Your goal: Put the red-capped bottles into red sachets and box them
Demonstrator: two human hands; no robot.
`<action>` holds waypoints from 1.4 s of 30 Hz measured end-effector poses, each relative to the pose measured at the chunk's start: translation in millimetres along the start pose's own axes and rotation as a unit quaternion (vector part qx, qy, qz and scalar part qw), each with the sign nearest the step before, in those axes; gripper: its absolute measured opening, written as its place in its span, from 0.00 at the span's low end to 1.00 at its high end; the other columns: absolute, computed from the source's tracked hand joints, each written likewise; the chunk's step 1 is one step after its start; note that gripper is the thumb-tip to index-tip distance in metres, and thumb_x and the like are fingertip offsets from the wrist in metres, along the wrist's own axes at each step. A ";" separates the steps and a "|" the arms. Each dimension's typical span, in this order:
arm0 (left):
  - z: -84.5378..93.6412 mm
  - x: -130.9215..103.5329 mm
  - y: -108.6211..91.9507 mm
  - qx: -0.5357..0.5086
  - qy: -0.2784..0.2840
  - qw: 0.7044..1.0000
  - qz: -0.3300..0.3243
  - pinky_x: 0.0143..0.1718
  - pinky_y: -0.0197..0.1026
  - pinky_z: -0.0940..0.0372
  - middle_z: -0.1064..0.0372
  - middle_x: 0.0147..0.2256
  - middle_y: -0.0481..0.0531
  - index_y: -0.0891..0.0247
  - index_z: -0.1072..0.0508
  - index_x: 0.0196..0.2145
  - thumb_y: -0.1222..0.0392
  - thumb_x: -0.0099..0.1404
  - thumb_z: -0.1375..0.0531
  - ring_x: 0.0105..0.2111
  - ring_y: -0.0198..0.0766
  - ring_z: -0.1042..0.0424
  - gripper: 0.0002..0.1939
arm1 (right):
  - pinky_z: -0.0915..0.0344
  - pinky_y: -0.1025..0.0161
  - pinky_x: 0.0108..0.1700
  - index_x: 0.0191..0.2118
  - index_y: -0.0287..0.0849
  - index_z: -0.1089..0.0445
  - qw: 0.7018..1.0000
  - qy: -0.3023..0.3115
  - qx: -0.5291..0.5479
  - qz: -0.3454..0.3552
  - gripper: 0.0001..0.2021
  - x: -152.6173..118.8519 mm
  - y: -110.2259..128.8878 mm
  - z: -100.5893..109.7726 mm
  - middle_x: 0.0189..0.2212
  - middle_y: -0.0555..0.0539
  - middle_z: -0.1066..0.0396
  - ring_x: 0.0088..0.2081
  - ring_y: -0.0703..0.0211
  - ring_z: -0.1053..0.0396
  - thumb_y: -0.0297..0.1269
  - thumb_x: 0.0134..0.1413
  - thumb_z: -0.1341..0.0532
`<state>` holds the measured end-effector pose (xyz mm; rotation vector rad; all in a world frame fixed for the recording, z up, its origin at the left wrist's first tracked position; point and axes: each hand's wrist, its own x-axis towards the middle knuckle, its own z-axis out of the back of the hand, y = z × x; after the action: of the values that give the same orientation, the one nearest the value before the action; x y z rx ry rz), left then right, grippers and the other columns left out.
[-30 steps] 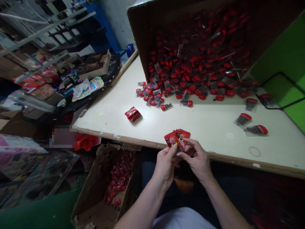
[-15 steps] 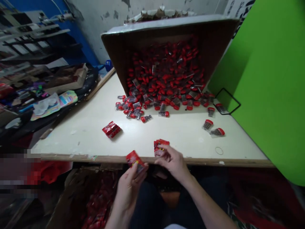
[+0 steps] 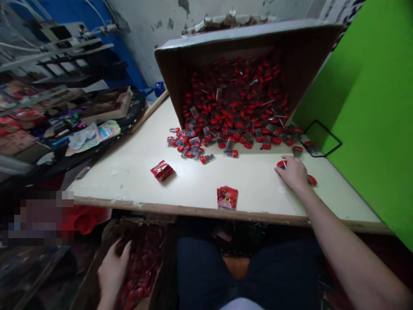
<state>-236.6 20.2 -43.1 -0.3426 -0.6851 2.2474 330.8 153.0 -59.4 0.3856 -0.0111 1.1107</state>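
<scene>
My right hand (image 3: pixel 293 172) lies palm down on the table (image 3: pixel 251 176) at the right, fingers over red-capped clear packets (image 3: pixel 282 164); whether it grips one I cannot tell. My left hand (image 3: pixel 113 269) hangs below the table edge over a floor box of red packets (image 3: pixel 142 267), fingers spread, nothing visibly in it. A small stack of red cards (image 3: pixel 227 197) lies near the front edge between my hands. A red bundle (image 3: pixel 162 170) rests further left.
A large tipped cardboard box (image 3: pixel 238 47) spills several red-capped packets (image 3: pixel 232 116) across the back of the table. A green panel (image 3: pixel 374 112) stands at the right. A cluttered dark bench (image 3: pixel 74 125) with wrappers lies to the left.
My right hand left the red cards on the table and reached right to the loose packets. My left hand dropped with its bundle to the floor box; it now shows nothing.
</scene>
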 end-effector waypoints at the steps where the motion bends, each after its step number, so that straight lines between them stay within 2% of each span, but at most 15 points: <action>1: -10.0 -11.0 -20.0 -0.027 0.009 0.999 -0.019 0.38 0.45 0.37 0.26 0.28 0.53 0.61 0.26 0.30 0.53 0.50 0.39 0.35 0.50 0.28 0.11 | 0.38 0.52 0.44 0.51 0.35 0.33 0.999 -0.005 0.038 0.031 0.25 -7.9 10.3 -2.4 0.40 0.35 0.29 0.41 0.44 0.32 0.39 0.45 0.37; 3: -35.7 -37.8 -66.5 -0.118 0.073 0.985 -0.100 0.38 0.41 0.38 0.26 0.32 0.53 0.62 0.26 0.33 0.52 0.54 0.41 0.35 0.44 0.29 0.12 | 0.37 0.53 0.45 0.52 0.37 0.33 0.988 0.004 0.140 0.062 0.24 -28.3 32.5 -6.1 0.39 0.38 0.27 0.40 0.49 0.30 0.38 0.46 0.37; 6: -80.7 -78.5 -136.7 -0.178 0.195 0.941 -0.210 0.35 0.39 0.39 0.29 0.28 0.52 0.62 0.28 0.29 0.49 0.59 0.44 0.31 0.40 0.31 0.13 | 0.33 0.54 0.43 0.47 0.40 0.30 0.937 0.047 0.347 0.012 0.23 -67.8 62.3 -7.9 0.37 0.41 0.25 0.37 0.53 0.28 0.45 0.45 0.35; 9: -119.7 -103.3 -186.3 -0.096 0.216 0.932 -0.276 0.35 0.41 0.42 0.31 0.28 0.53 0.62 0.29 0.29 0.46 0.56 0.41 0.30 0.41 0.33 0.15 | 0.30 0.56 0.36 0.47 0.40 0.31 0.857 0.087 0.506 -0.047 0.25 -107.4 81.4 -5.2 0.36 0.42 0.25 0.34 0.54 0.28 0.47 0.42 0.33; 11: -137.2 -109.2 -202.8 -0.043 0.221 0.931 -0.287 0.35 0.42 0.43 0.31 0.29 0.54 0.62 0.29 0.28 0.46 0.53 0.38 0.32 0.42 0.33 0.16 | 0.31 0.59 0.31 0.47 0.41 0.31 0.815 0.096 0.566 -0.079 0.24 -127.1 88.3 -1.5 0.36 0.43 0.26 0.32 0.56 0.29 0.45 0.42 0.32; 13: -147.6 -109.9 -208.6 -0.014 0.231 0.932 -0.280 0.35 0.43 0.44 0.30 0.30 0.55 0.62 0.29 0.26 0.47 0.51 0.36 0.32 0.43 0.33 0.15 | 0.32 0.62 0.27 0.46 0.41 0.31 0.789 0.105 0.596 -0.101 0.24 -138.6 92.7 2.3 0.34 0.45 0.26 0.30 0.59 0.30 0.43 0.41 0.31; 16: -153.6 -107.2 -206.7 -0.019 0.252 0.933 -0.257 0.33 0.41 0.46 0.29 0.28 0.54 0.62 0.29 0.24 0.50 0.53 0.37 0.30 0.41 0.33 0.12 | 0.33 0.64 0.27 0.45 0.41 0.30 0.770 0.117 0.617 -0.114 0.23 -142.3 97.7 5.4 0.33 0.47 0.27 0.29 0.62 0.32 0.41 0.41 0.31; 22: -149.7 -95.5 -197.2 -0.093 0.316 0.910 -0.252 0.27 0.38 0.48 0.31 0.20 0.51 0.62 0.26 0.23 0.51 0.59 0.44 0.23 0.36 0.37 0.15 | 0.34 0.65 0.29 0.46 0.42 0.30 0.748 0.124 0.638 -0.134 0.22 -136.1 105.3 1.4 0.31 0.49 0.28 0.28 0.64 0.33 0.42 0.42 0.31; 27: -149.2 -84.5 -188.6 -0.151 0.361 0.892 -0.226 0.27 0.37 0.46 0.31 0.21 0.51 0.65 0.24 0.25 0.49 0.60 0.46 0.23 0.36 0.37 0.18 | 0.35 0.66 0.29 0.47 0.43 0.31 0.728 0.132 0.654 -0.155 0.23 -138.9 107.7 0.1 0.30 0.50 0.28 0.27 0.65 0.33 0.44 0.44 0.33; 30: -149.0 -86.0 -188.4 -0.152 0.385 0.878 -0.240 0.29 0.37 0.44 0.30 0.23 0.51 0.65 0.24 0.27 0.50 0.61 0.47 0.25 0.36 0.36 0.18 | 0.36 0.66 0.27 0.47 0.42 0.30 0.746 0.140 0.635 -0.141 0.24 -139.1 112.3 -1.4 0.28 0.50 0.29 0.25 0.65 0.34 0.46 0.43 0.33; 33: -145.5 -90.6 -191.2 -0.118 0.385 0.869 -0.288 0.31 0.37 0.44 0.34 0.25 0.50 0.64 0.25 0.27 0.53 0.63 0.49 0.27 0.35 0.35 0.17 | 0.35 0.65 0.28 0.47 0.42 0.30 0.771 0.172 0.601 -0.122 0.24 -137.0 119.3 -7.0 0.28 0.49 0.27 0.26 0.62 0.31 0.50 0.44 0.34; 36: -140.9 -90.7 -192.0 -0.082 0.360 0.873 -0.319 0.31 0.37 0.45 0.39 0.24 0.48 0.62 0.25 0.28 0.55 0.64 0.50 0.27 0.35 0.37 0.16 | 0.34 0.61 0.32 0.42 0.43 0.28 0.839 0.205 0.494 -0.103 0.22 -134.4 123.9 -14.4 0.28 0.48 0.25 0.28 0.57 0.28 0.52 0.44 0.36; 38: -138.5 -86.9 -190.2 -0.078 0.331 0.885 -0.319 0.31 0.37 0.45 0.41 0.24 0.48 0.60 0.25 0.30 0.55 0.64 0.50 0.26 0.34 0.37 0.15 | 0.34 0.60 0.33 0.39 0.44 0.27 0.880 0.201 0.423 -0.085 0.19 -133.5 124.2 -18.4 0.27 0.48 0.25 0.28 0.56 0.28 0.52 0.45 0.37; 40: -136.8 -81.7 -187.4 -0.094 0.297 0.900 -0.304 0.32 0.37 0.45 0.41 0.25 0.48 0.61 0.25 0.27 0.56 0.63 0.49 0.27 0.34 0.38 0.15 | 0.34 0.60 0.33 0.38 0.44 0.27 0.889 0.193 0.408 -0.074 0.18 -133.9 122.8 -20.7 0.27 0.48 0.25 0.28 0.55 0.28 0.52 0.45 0.37; 42: -135.4 -77.2 -184.8 -0.143 0.278 0.914 -0.257 0.32 0.37 0.44 0.40 0.24 0.48 0.63 0.27 0.22 0.55 0.61 0.47 0.27 0.34 0.38 0.15 | 0.33 0.60 0.34 0.40 0.44 0.27 0.868 0.188 0.452 -0.081 0.19 -135.9 121.0 -20.4 0.28 0.48 0.25 0.29 0.56 0.28 0.51 0.45 0.36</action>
<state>-16.7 120.5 -46.3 -0.8068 -0.6896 1.4491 160.1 87.7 -69.6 0.9771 0.9049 0.9499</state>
